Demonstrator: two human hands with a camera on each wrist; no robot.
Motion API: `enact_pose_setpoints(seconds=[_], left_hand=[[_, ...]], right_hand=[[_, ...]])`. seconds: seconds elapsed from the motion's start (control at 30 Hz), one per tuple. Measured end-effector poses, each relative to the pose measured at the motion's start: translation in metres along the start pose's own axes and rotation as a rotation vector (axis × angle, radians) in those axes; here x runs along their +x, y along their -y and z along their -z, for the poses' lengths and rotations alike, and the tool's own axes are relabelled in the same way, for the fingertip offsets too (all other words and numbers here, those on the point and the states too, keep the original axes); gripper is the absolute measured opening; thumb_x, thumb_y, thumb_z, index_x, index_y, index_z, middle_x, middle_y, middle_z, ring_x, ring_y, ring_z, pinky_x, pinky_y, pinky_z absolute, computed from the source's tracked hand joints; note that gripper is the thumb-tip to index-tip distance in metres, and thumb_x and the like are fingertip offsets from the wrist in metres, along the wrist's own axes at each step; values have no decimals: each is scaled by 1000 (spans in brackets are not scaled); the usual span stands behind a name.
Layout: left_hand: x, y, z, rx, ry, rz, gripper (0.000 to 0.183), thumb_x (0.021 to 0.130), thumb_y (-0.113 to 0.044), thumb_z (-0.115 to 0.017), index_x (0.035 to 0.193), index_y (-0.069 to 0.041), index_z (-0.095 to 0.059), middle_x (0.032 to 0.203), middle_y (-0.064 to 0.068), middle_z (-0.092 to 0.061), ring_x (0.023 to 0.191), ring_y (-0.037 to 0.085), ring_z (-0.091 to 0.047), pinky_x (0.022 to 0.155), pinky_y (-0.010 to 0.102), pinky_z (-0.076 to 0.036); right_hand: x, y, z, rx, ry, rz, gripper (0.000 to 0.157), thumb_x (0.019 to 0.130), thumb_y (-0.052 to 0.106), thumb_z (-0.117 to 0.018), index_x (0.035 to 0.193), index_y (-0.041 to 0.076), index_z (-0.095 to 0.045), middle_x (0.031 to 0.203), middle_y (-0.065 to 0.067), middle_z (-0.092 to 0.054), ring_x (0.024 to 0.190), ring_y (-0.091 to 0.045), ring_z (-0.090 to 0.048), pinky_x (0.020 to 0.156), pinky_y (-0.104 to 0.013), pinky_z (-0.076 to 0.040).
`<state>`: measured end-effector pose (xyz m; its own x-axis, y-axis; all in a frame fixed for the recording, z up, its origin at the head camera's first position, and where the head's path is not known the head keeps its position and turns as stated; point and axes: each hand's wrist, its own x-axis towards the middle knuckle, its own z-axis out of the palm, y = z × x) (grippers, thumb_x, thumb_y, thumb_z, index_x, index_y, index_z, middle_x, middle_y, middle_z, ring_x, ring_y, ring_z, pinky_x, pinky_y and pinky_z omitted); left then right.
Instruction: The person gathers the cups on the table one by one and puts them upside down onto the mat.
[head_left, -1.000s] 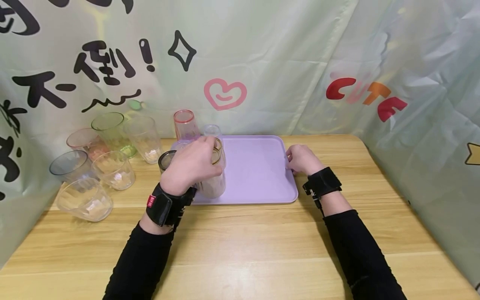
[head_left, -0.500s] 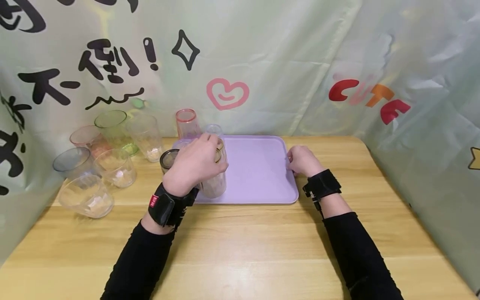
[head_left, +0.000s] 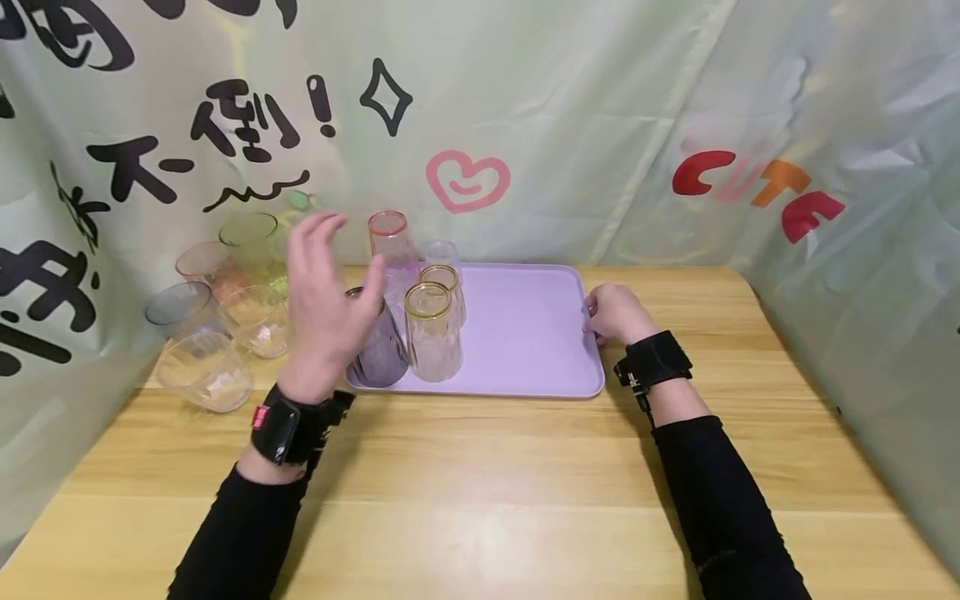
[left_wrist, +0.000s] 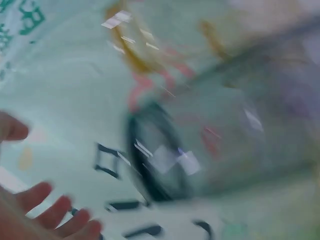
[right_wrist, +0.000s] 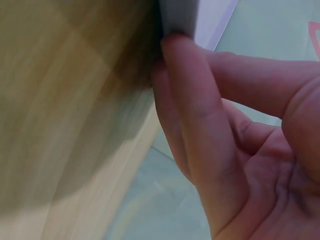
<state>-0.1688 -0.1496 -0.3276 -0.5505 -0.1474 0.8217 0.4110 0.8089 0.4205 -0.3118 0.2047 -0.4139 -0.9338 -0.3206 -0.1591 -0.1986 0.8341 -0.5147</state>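
My left hand [head_left: 326,300] is raised left of the tray, fingers apart, holding nothing. In the blurred left wrist view its fingers are apart from the dark-rimmed glass [left_wrist: 220,145]. That smoky glass [head_left: 381,354] stands on the front left of the lilac tray [head_left: 525,333]. Beside it is a gold-rimmed glass [head_left: 435,342], with a second gold-rimmed glass [head_left: 453,292] behind. A pink-rimmed glass [head_left: 392,242] and a small clear glass [head_left: 441,252] stand toward the back. My right hand [head_left: 618,315] pinches the tray's right rim between thumb and fingers, as the right wrist view confirms.
Left of the tray several wide-mouthed glasses stand on the wooden table [head_left: 465,483], among them a clear one [head_left: 206,375], a blue-grey one [head_left: 180,312] and a green one [head_left: 251,242]. A printed curtain [head_left: 562,125] hangs behind the table.
My left hand has let go of the front gold-rimmed glass, leaving it on the tray, and has lifted away to the left with its fingers spread. My right hand keeps its hold on the rim.
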Motion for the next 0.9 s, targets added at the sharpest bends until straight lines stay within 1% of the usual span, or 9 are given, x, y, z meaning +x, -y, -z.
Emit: enact_pose_setpoints(seconds=[0.1, 0.2, 0.4, 0.5, 0.6, 0.7, 0.77, 0.83, 0.9], left_hand=[[-13, 16, 18, 8, -74, 62, 55, 80, -26, -59, 126, -2, -42, 131, 11, -36, 120, 15, -29, 103, 36, -26], [-29, 33, 40, 42, -140, 100, 57, 79, -25, -58, 129, -6, -38, 134, 11, -32, 122, 15, -26, 104, 36, -22], [-60, 55, 80, 104, -226, 170, 64, 75, -13, -61, 132, -11, -31, 137, 8, -21, 125, 18, -20, 107, 35, -15], [-78, 70, 94, 94, -261, 321, 71, 74, -14, -64, 134, -11, -26, 140, 6, -14, 127, 16, -12, 107, 31, -9], [-92, 85, 102, 41, -277, 596, 81, 74, -20, -70, 136, -14, -18, 141, 2, -8, 126, 9, -7, 105, 23, -4], [-99, 97, 106, -95, -297, 885, 94, 70, -24, -75, 138, -19, -10, 143, -1, -4, 125, 5, -4, 104, 17, -2], [-102, 103, 106, -187, -303, 1032, 101, 67, -23, -79, 137, -23, -6, 141, -2, -3, 125, 6, -4, 104, 18, -4], [-105, 108, 105, -267, -308, 1126, 102, 65, -20, -81, 134, -24, -5, 141, -2, -4, 125, 7, -5, 105, 19, -8], [-108, 112, 102, -324, -301, 1169, 96, 65, -14, -80, 129, -24, -10, 135, -4, -9, 124, 10, -11, 104, 19, -17]], right_hand=[[0, -3, 0, -3, 4, -8, 29, 72, 0, -68, 98, -6, -56, 81, -16, -52, 55, -20, -58, 50, -29, -52], [0, -4, -1, 3, 0, -11, 29, 72, -1, -67, 98, -7, -55, 80, -16, -51, 54, -19, -58, 49, -29, -52], [-2, -4, 1, 18, -10, -20, 37, 72, -2, -66, 106, -7, -54, 84, -17, -53, 54, -19, -58, 49, -29, -52], [-3, -1, 2, 18, -10, -23, 36, 72, -2, -66, 106, -7, -54, 84, -17, -53, 55, -21, -58, 49, -29, -52], [-2, 0, 3, 17, -10, -27, 36, 72, -2, -66, 105, -7, -54, 84, -17, -53, 55, -21, -58, 50, -29, -52], [-1, -1, 2, 13, -13, -32, 37, 71, -2, -66, 106, -7, -54, 84, -17, -55, 55, -21, -58, 50, -30, -52], [-1, -3, 2, 12, -12, -38, 37, 72, -2, -66, 106, -7, -54, 84, -17, -55, 55, -21, -58, 51, -30, -52], [0, -4, 1, 13, -10, -42, 37, 72, -1, -66, 106, -6, -54, 85, -17, -55, 56, -20, -58, 51, -30, -52], [0, -4, 1, 14, -8, -47, 36, 72, -1, -67, 106, -6, -54, 85, -17, -55, 56, -20, -58, 50, -29, -52]])
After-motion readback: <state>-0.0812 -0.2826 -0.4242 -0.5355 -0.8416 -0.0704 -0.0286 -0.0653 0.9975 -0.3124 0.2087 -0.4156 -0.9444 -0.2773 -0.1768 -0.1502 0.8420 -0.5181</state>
